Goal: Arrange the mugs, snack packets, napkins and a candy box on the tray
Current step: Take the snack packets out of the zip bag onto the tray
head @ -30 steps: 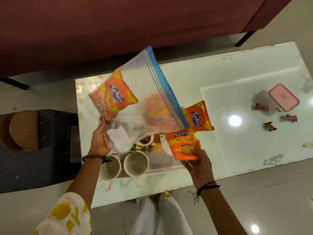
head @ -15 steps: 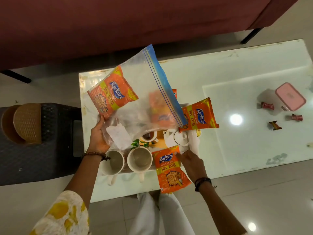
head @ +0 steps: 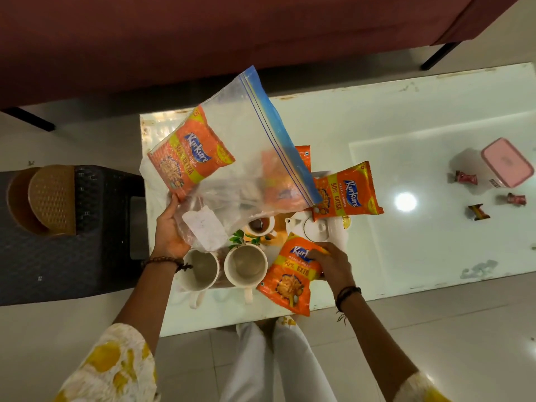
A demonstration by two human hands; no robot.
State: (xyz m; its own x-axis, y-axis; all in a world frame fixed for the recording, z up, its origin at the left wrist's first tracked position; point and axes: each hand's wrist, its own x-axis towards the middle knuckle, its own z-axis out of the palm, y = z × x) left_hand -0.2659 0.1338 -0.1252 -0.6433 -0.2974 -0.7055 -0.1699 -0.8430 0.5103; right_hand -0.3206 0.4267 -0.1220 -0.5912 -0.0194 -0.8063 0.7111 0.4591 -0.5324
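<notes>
Snack packets being set out on a tray, seen from the head camera.

Left hand has its grip closed on a clear zip bag with one orange packet; right hand grips a second packet beside two mugs on the tray. A third packet lies at the tray's far end; the pink candy box stands well apart on the worktop.

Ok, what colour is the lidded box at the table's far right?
Pink box, seen in the head view.
</notes>
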